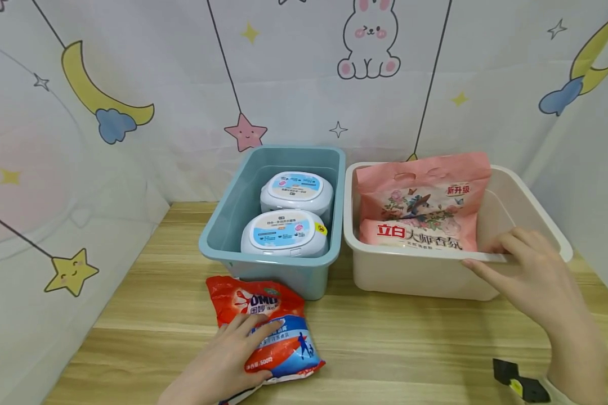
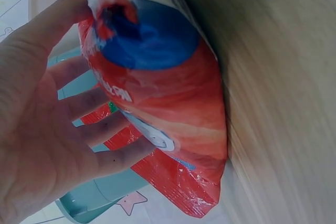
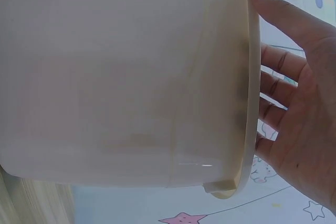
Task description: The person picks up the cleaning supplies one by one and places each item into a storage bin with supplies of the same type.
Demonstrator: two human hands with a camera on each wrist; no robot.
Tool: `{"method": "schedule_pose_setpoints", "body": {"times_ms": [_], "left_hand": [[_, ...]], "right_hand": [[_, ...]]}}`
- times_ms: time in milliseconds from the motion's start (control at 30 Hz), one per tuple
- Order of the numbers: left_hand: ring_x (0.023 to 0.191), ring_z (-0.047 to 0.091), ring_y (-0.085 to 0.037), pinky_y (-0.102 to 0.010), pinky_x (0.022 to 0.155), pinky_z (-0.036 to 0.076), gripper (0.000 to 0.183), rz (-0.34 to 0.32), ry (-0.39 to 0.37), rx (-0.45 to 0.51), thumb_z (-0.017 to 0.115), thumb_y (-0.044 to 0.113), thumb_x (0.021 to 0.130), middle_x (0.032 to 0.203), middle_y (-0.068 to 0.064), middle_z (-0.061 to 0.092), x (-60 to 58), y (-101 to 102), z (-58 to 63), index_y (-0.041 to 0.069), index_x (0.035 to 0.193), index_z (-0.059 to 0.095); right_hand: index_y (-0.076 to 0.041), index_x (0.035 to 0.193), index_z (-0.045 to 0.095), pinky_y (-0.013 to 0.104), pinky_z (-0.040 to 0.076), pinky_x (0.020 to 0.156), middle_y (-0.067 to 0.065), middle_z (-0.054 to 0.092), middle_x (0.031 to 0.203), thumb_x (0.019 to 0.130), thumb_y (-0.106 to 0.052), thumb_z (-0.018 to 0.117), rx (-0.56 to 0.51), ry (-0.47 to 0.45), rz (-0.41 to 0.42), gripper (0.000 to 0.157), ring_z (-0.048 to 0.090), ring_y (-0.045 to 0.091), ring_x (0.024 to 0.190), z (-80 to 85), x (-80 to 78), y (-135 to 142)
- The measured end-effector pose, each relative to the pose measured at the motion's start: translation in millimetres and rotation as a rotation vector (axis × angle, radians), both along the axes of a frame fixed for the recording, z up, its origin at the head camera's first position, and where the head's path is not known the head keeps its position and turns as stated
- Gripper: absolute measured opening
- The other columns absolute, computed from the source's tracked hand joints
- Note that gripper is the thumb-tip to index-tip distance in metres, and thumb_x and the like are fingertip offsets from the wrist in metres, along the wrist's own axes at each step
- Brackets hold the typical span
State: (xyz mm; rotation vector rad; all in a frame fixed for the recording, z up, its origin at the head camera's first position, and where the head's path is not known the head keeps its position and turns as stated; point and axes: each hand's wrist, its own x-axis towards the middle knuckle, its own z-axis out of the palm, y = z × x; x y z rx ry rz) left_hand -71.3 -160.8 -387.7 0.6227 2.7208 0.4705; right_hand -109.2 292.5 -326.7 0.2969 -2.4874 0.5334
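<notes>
My left hand (image 1: pixel 238 349) rests over a red and blue bag of OMO laundry powder (image 1: pixel 289 337) lying on the table. In the left wrist view, its fairly straight fingers (image 2: pixel 113 129) are spread across the bag's printed face, and the thumb is at the crumpled end. On the right, my right hand (image 1: pixel 532 275) holds the front rim of a white bin (image 1: pixel 420 275). Its fingers reach over the rim to the inside while the thumb lies at the rim's outer edge. A pink bag of laundry powder (image 1: pixel 425 202) leans inside that bin, left of the hand.
A blue-green bin (image 1: pixel 278 273) stands left of the white one, holding two white lidded tubs (image 1: pixel 284 232). The OMO bag's top end lies against its front. Wood-grain table (image 1: pixel 400 349) extends in front, and a cartoon-print curtain (image 1: pixel 294 73) hangs behind.
</notes>
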Motion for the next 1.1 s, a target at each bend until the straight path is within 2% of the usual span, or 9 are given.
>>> {"method": "schedule_pose_setpoints", "body": {"times_ms": [300, 533, 700, 900, 1100], "left_hand": [[0.126, 0.045, -0.030, -0.064, 0.092, 0.048, 0.073, -0.017, 0.003, -0.012, 0.075, 0.048, 0.077, 0.138, -0.004, 0.049, 0.9, 1.1, 0.4, 0.033, 0.141, 0.045], [0.123, 0.048, -0.030, -0.056, 0.088, 0.053, 0.073, -0.043, 0.035, -0.031, 0.075, 0.045, 0.078, 0.137, -0.005, 0.051, 0.9, 2.3, 0.9, 0.033, 0.142, 0.044], [0.124, 0.048, -0.030, -0.054, 0.086, 0.055, 0.072, -0.052, 0.024, -0.033, 0.075, 0.045, 0.079, 0.137, -0.006, 0.051, 0.4, 3.8, 1.2, 0.031, 0.142, 0.044], [0.122, 0.051, -0.029, -0.050, 0.085, 0.056, 0.068, -0.078, 0.048, -0.016, 0.076, 0.041, 0.079, 0.135, -0.006, 0.055, 0.1, 3.7, 1.7, 0.030, 0.140, 0.049], [0.121, 0.053, -0.028, -0.046, 0.081, 0.058, 0.064, -0.080, 0.031, -0.007, 0.076, 0.038, 0.080, 0.133, -0.006, 0.057, 0.2, 3.9, 2.6, 0.030, 0.138, 0.051]], "right_hand": [[-0.014, 0.080, 0.065, 0.025, 0.032, 0.072, -0.001, 0.057, 0.084, 0.064, -0.024, 0.087, -0.008, 0.009, 0.000, 0.029, 0.038, 0.000, 0.086, 0.4, 1.1, -1.7], [-0.013, 0.081, 0.065, 0.026, 0.032, 0.074, 0.000, 0.057, 0.085, 0.063, -0.021, 0.087, 0.007, 0.033, 0.004, 0.029, 0.041, 0.009, 0.087, 1.7, 2.0, -2.8], [-0.013, 0.083, 0.065, 0.026, 0.032, 0.076, 0.000, 0.057, 0.088, 0.064, -0.017, 0.086, 0.026, 0.036, 0.013, 0.028, 0.043, 0.016, 0.089, 2.6, 4.0, -3.0], [-0.013, 0.084, 0.065, 0.027, 0.032, 0.075, 0.001, 0.057, 0.090, 0.065, -0.015, 0.085, 0.036, 0.028, 0.008, 0.028, 0.043, 0.018, 0.090, 3.5, 5.9, -4.1], [-0.012, 0.085, 0.065, 0.028, 0.032, 0.076, 0.003, 0.057, 0.091, 0.067, -0.017, 0.085, 0.040, 0.017, 0.007, 0.028, 0.045, 0.021, 0.091, 4.0, 6.1, -3.7]]}}
